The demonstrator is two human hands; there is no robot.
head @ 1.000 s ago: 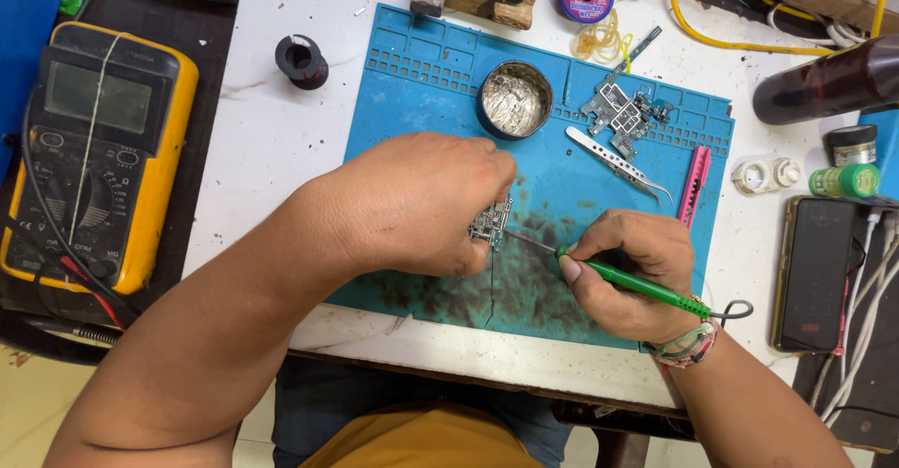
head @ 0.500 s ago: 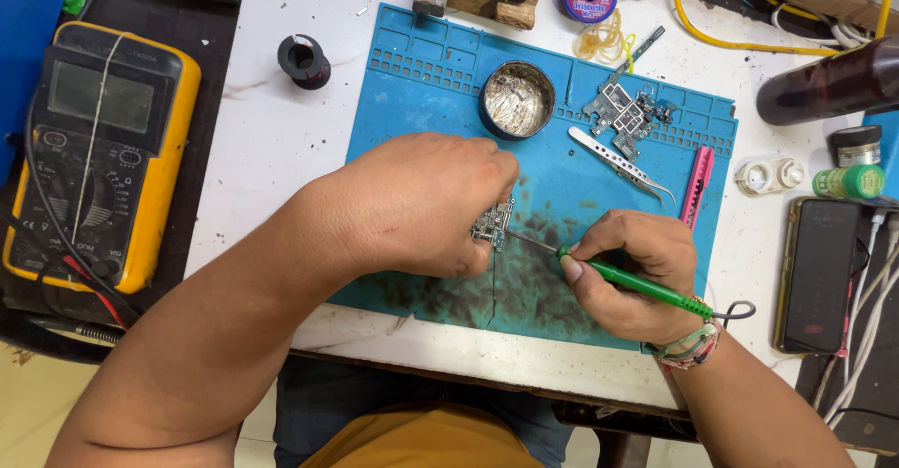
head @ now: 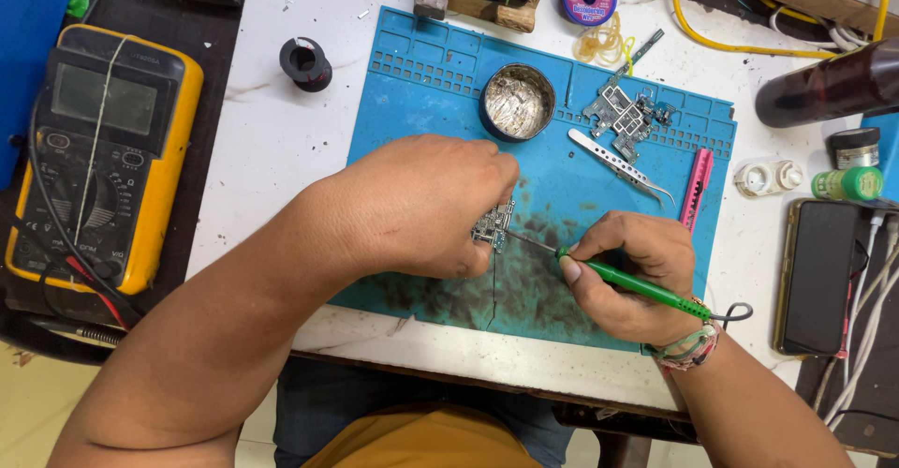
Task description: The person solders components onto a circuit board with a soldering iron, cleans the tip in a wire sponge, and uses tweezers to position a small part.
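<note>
My left hand (head: 417,208) rests on the blue work mat (head: 421,74) and pinches a small circuit board (head: 493,225) between its fingertips. My right hand (head: 632,267) grips a green-handled soldering iron (head: 637,285) like a pen. The iron's thin metal tip touches the right edge of the board. A cable leaves the iron's rear end by my beaded wristband (head: 688,348). The mat under both hands is stained dark.
A round tin of metal tip-cleaning wool (head: 517,101), metal tweezers (head: 623,165), a pink tool (head: 698,187) and board parts (head: 626,112) lie on the mat. A yellow multimeter (head: 103,154) sits far left, a black spool (head: 305,62) behind, a phone (head: 817,276) right.
</note>
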